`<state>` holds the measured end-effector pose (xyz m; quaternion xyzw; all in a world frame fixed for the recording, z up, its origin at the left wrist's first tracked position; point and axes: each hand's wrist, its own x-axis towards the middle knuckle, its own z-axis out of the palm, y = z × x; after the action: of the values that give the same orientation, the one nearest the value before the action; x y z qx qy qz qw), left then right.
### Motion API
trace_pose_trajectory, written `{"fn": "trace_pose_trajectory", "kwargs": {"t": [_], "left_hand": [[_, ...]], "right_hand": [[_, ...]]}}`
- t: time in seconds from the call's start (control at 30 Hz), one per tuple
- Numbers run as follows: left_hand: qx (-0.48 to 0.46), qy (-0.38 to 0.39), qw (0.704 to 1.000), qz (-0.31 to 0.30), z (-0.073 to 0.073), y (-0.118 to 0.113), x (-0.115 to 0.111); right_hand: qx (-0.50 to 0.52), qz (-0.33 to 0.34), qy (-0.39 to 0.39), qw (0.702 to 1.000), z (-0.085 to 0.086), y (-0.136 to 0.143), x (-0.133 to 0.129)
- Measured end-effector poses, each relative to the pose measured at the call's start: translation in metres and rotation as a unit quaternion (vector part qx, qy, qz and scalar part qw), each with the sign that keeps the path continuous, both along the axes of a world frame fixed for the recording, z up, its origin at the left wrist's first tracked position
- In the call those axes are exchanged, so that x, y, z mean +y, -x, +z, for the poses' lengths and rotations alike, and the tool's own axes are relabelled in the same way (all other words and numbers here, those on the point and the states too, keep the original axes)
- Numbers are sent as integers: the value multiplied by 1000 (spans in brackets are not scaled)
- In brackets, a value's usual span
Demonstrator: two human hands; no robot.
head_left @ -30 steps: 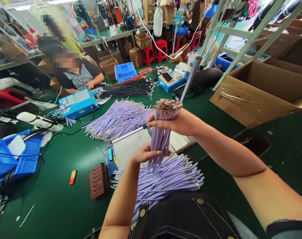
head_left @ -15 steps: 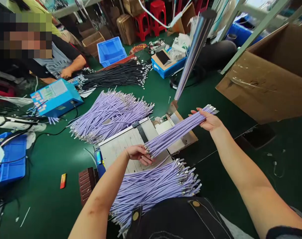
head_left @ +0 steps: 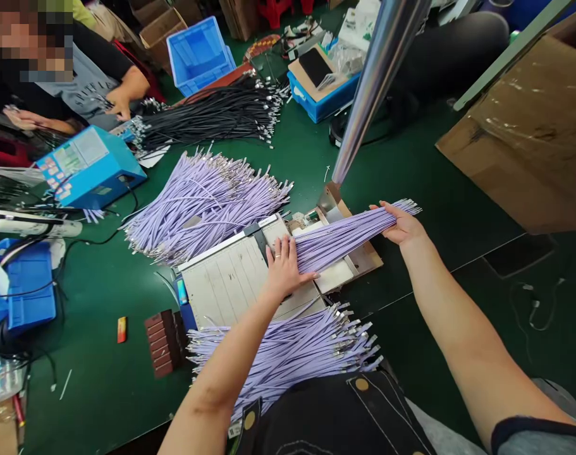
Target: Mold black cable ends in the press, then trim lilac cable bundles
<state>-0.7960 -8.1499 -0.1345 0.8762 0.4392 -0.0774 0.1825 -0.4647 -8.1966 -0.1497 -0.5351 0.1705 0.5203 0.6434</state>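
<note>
A bundle of purple cables lies slantwise over the right part of a pale board. Its far right end is gripped in my right hand, with the silvery tips sticking out past the fingers. My left hand rests palm down at the bundle's left end, fingers spread and thumb pointing right; that end of the cables is hidden beneath it. One large pile of purple cables lies beyond the board, and another pile lies between the board and my body.
A metal pole rises behind the board. At the back left are a blue machine, black cables and a person's hands. A cardboard box stands at the right, a brown ridged block at the left.
My left hand has turned over from holding the bundle's end to lying flat on it. The bundle's left end has come down onto the board and fanned wider. The view has shifted slightly.
</note>
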Motion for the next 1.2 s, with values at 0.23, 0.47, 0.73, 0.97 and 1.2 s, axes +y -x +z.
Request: {"fn": "trace_pose_trajectory", "kwargs": {"t": [0.23, 0.47, 0.73, 0.97, 1.2], "left_hand": [[25, -31, 999, 35, -17, -5, -14], [26, -37, 999, 20, -22, 14, -3], [10, -92, 996, 3, -29, 12, -5], [-3, -73, 997, 18, -30, 9, -2], [-179, 36, 966, 182, -21, 35, 17]], "right_hand": [[0, 14, -20, 1000, 1, 4, 7], [15, -17, -58, 998, -4, 13, 17], [59, -91, -217, 970, -21, 13, 8], [52, -188, -227, 954, -39, -21, 6], [41, -130, -180, 974, -40, -25, 9]]}}
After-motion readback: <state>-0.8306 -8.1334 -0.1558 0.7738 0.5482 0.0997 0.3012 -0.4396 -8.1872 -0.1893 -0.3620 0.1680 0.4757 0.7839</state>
